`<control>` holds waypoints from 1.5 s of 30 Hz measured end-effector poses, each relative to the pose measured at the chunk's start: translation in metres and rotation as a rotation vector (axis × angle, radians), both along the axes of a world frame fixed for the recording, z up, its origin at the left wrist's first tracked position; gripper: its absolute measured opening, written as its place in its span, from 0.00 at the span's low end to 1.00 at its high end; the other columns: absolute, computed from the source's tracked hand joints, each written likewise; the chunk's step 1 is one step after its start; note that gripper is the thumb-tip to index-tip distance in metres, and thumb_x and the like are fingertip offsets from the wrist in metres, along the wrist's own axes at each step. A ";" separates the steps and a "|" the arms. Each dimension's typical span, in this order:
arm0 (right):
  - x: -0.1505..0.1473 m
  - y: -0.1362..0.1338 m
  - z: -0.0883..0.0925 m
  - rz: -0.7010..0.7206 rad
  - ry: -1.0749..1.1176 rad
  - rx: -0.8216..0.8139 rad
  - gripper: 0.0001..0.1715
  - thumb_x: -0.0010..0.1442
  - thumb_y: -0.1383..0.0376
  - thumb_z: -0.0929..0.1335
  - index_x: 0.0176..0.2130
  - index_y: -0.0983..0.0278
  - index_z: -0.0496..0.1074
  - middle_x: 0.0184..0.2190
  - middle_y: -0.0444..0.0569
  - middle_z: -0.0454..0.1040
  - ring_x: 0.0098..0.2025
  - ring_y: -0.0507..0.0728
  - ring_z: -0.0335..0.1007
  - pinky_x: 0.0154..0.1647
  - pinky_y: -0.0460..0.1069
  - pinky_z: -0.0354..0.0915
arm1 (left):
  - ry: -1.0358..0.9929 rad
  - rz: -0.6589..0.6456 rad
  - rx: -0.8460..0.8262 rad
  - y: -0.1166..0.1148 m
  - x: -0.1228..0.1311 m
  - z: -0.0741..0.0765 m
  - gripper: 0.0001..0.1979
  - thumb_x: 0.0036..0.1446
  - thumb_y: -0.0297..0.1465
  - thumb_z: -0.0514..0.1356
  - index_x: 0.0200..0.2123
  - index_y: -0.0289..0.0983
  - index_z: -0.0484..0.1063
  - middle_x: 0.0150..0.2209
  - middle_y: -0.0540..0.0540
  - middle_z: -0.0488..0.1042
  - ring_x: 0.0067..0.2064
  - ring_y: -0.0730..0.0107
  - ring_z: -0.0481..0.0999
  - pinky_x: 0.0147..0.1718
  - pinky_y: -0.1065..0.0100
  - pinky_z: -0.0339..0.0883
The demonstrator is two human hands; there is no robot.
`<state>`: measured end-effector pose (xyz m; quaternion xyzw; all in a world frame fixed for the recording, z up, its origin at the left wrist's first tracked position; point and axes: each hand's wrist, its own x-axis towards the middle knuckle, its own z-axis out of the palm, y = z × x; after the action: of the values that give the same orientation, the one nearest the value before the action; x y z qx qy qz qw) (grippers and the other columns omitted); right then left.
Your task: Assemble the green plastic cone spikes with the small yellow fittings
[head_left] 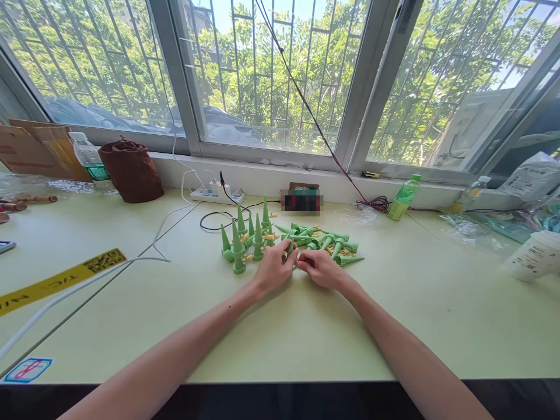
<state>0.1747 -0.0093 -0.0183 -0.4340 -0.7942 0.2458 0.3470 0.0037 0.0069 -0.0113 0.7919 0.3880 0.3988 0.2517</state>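
Observation:
My left hand (275, 267) and my right hand (319, 267) meet at the middle of the pale green table (280, 332), fingers pinched together on a small green cone piece (292, 249). Just behind the left hand, several green cones (245, 239) stand upright on their bases. Behind the right hand lies a loose pile of green cones (324, 239) on their sides, mixed with small yellow parts. What exactly sits between my fingertips is mostly hidden.
A white cable (87, 280) and a yellow tape strip (61, 280) cross the table's left side. A brown pouch (131, 170), a water bottle (90, 158) and a power strip (214, 192) stand by the window sill. A green bottle (405, 198) and a paper cup (531, 255) are at right.

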 end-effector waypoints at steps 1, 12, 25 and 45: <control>0.000 0.000 0.000 0.001 0.001 -0.001 0.14 0.59 0.64 0.64 0.23 0.64 0.63 0.18 0.39 0.57 0.22 0.49 0.50 0.25 0.45 0.50 | 0.001 0.001 0.000 0.000 0.000 0.000 0.10 0.62 0.37 0.51 0.34 0.37 0.66 0.27 0.51 0.69 0.20 0.78 0.61 0.22 0.72 0.54; 0.001 0.002 -0.001 0.008 -0.026 0.009 0.14 0.59 0.64 0.63 0.23 0.64 0.64 0.18 0.40 0.58 0.22 0.49 0.50 0.24 0.45 0.50 | 0.004 -0.004 0.001 0.000 -0.001 0.001 0.10 0.62 0.36 0.51 0.34 0.36 0.66 0.27 0.51 0.69 0.21 0.78 0.61 0.21 0.73 0.54; -0.001 0.000 0.006 -0.050 -0.041 0.050 0.22 0.65 0.59 0.60 0.22 0.63 0.61 0.18 0.42 0.61 0.22 0.50 0.52 0.26 0.47 0.49 | -0.034 0.000 -0.036 0.002 0.000 0.000 0.10 0.62 0.37 0.51 0.34 0.37 0.66 0.28 0.51 0.69 0.22 0.77 0.63 0.21 0.73 0.54; -0.001 0.000 0.004 -0.077 -0.012 0.036 0.11 0.59 0.65 0.66 0.25 0.64 0.67 0.19 0.41 0.64 0.22 0.49 0.54 0.25 0.45 0.52 | -0.070 0.028 -0.046 -0.001 0.001 0.004 0.10 0.63 0.39 0.51 0.37 0.38 0.64 0.33 0.50 0.72 0.20 0.79 0.63 0.21 0.73 0.56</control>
<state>0.1739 -0.0093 -0.0143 -0.4594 -0.7834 0.2154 0.3590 0.0049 0.0062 -0.0075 0.7659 0.3993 0.4205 0.2777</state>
